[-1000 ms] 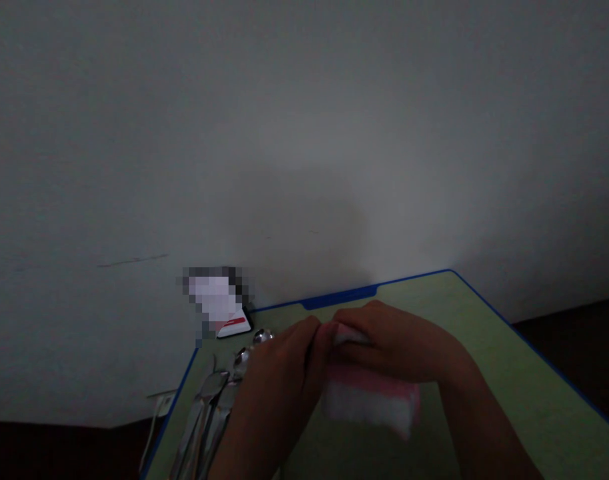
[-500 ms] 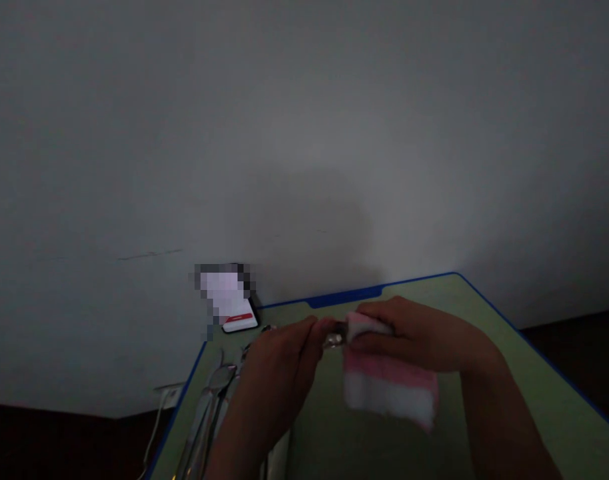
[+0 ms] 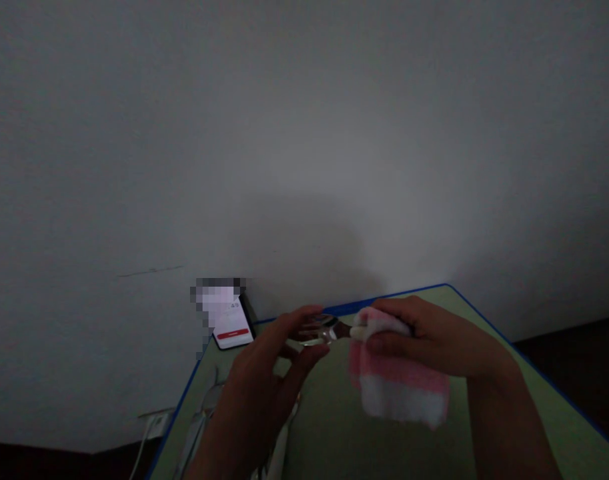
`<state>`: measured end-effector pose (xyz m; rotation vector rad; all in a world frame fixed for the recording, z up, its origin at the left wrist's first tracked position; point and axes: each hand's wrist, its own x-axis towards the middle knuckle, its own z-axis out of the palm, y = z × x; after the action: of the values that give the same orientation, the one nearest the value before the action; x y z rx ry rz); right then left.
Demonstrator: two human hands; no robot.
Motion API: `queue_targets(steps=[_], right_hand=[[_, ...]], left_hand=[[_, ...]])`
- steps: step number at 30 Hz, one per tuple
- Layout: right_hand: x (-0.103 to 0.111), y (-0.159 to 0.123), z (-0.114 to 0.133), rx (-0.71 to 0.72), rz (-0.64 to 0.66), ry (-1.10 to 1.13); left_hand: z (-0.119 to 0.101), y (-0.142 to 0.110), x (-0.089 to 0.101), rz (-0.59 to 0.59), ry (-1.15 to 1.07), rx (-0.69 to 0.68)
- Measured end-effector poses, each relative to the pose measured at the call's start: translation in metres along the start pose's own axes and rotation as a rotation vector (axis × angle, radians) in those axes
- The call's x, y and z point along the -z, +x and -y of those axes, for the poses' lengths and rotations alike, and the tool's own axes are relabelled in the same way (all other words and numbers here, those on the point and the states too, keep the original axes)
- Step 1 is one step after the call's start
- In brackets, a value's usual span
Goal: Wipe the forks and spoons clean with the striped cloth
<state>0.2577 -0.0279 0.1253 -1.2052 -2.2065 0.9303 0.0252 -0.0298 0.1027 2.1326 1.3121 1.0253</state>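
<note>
Over the table, a metal fork (image 3: pixel 328 333) lies crosswise, its tines pointing left. My left hand (image 3: pixel 264 373) loosely holds the tined end by its edges, thumb below and fingers above, with a gap showing between them. A pink-and-white cloth (image 3: pixel 404 397) is wrapped around the fork's handle, which it mostly hides. My right hand (image 3: pixel 429 337) is closed on this cloth, thumb pressed on the near side, while a loose flap hangs below. Other metal cutlery (image 3: pixel 194 427) lies on the table, partly covered by my left forearm.
The green table (image 3: pixel 484 387) has a blue edge and stands against a grey wall (image 3: pixel 334 133). A phone with a lit screen (image 3: pixel 234 333) leans at the back left corner. A white plug and cord (image 3: pixel 154 427) show beyond the left edge.
My right hand and the cloth have shifted right, away from my left hand. The fork's tined end has come into sight as the left fingers loosened and spread around it.
</note>
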Motion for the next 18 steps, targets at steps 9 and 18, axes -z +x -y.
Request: queue_targets(steps=[9,18], right_hand=[[-0.007,-0.005,0.022,0.033,0.124,-0.056],[-0.022,-0.021,0.051,0.085,0.11,-0.359]], left_hand=[[-0.017,-0.008,0.015,0.027,0.015,-0.195],[-0.04,-0.027,0.023,0.2,0.222,-0.131]])
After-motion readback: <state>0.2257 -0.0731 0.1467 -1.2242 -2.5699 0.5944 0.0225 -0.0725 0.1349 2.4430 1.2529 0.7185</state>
